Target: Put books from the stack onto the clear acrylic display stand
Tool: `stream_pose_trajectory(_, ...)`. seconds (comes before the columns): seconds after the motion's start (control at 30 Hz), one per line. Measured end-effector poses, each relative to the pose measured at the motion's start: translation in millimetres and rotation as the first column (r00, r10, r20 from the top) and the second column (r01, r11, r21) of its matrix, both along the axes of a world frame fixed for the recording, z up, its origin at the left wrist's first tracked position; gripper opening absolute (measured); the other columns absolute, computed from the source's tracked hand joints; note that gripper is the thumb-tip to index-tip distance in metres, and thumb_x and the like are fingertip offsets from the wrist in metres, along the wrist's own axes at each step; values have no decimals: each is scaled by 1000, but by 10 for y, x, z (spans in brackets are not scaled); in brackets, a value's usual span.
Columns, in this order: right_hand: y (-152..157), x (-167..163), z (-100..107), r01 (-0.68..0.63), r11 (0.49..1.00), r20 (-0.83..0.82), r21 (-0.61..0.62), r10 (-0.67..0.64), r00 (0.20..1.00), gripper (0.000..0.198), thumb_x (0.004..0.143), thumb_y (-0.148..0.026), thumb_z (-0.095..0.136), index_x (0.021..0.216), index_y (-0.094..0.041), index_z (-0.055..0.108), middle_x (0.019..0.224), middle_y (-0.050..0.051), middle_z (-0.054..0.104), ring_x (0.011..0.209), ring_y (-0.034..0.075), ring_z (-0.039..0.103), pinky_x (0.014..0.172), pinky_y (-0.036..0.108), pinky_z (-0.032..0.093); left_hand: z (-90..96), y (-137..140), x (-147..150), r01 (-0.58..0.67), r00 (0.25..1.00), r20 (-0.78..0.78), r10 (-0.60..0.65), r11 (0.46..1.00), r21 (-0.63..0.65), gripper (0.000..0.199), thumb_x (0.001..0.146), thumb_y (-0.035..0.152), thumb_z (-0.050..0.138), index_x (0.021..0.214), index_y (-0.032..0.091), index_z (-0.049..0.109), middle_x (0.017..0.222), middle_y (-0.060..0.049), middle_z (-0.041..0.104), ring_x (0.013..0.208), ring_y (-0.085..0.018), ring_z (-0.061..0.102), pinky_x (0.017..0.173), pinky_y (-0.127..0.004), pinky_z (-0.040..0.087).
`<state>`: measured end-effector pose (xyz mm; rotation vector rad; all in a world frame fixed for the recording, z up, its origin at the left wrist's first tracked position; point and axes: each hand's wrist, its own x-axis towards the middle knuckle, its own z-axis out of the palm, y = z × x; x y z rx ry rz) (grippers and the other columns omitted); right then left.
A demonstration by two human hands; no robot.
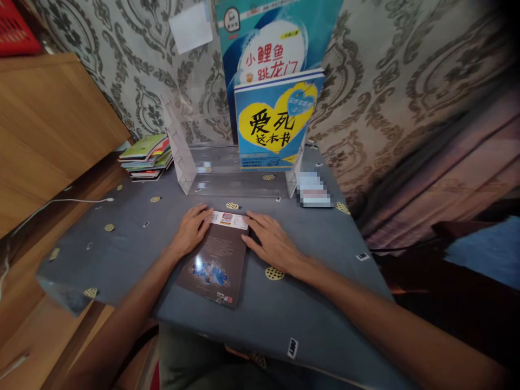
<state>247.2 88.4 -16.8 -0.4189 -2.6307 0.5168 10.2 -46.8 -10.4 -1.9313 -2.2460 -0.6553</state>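
Note:
A dark brown book (215,254) lies flat on the table, with small print, a blue shiny picture and a white label strip (229,219) along its far edge. At its far left corner rests my left hand (194,228), its fingers stretched forward and touching the edge. My right hand (270,238) is on the opposite side, fingers extended and thumb apart, the tips touching the book's right edge. Beyond them stands a clear acrylic rack (239,184). Upright in its right part are a blue book with a yellow heart (270,119) and a larger teal book (317,32) behind.
A stack of thin books (146,157) sits at the table's far left. Right of the rack lies a blurred-out phone-like object (312,189). A white cable (81,200) crosses the left side of the grey patterned tablecloth (325,303). Patterned wallpaper (390,70) rises behind.

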Motion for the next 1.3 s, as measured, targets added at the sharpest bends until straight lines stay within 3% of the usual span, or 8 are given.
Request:
stream_pose_trajectory(0.2,81,-1,-58,-33,985,-101,-172,16,995,46,98,-34,45,141,-20,51,140,16,59,130,32,54,107,58,44,84,47,180,26,995,-89,-33,996,-81,42,103,39,40,135,21,61,144,-14,56,143,-31,42,115,-55,37)
stream_pose_trajectory(0.33,150,-4,-55,-27,950,-167,-312,-27,986,43,98,-28,40,140,-21,50,133,13,65,124,27,60,106,52,46,124,121,316,80,994,-66,-88,990,-115,42,104,39,40,137,22,59,145,-14,54,145,-31,39,116,-57,36)
stream_pose_trajectory(0.47,173,-5,-56,-15,930,-185,-368,-57,981,45,96,-24,39,140,-21,48,131,12,66,123,25,60,105,50,48,141,229,490,177,982,-43,-183,977,-116,40,104,36,39,135,22,60,145,-13,54,144,-30,40,115,-56,37)
stream_pose_trajectory(0.67,164,4,-63,19,954,-166,-299,-72,984,46,95,-20,40,141,-21,49,127,12,68,122,26,60,105,51,47,142,293,673,240,969,-45,-244,968,-74,38,103,35,41,132,21,60,138,-13,59,140,-29,44,115,-55,38)
stream_pose_trajectory(0.97,73,33,15,24,979,-146,-203,-55,988,41,97,-22,41,136,-20,54,130,12,65,122,28,57,104,52,46,88,231,549,297,955,9,-297,953,-56,39,103,31,40,136,25,59,142,-12,55,136,-27,48,114,-52,40)
stream_pose_trajectory(1.3,71,34,91,22,990,-72,-141,-32,997,39,95,-16,41,129,-21,60,118,9,72,108,28,62,96,48,48,138,177,573,320,947,-5,-321,943,-93,38,103,32,40,136,25,59,147,-13,51,139,-29,45,114,-56,40)
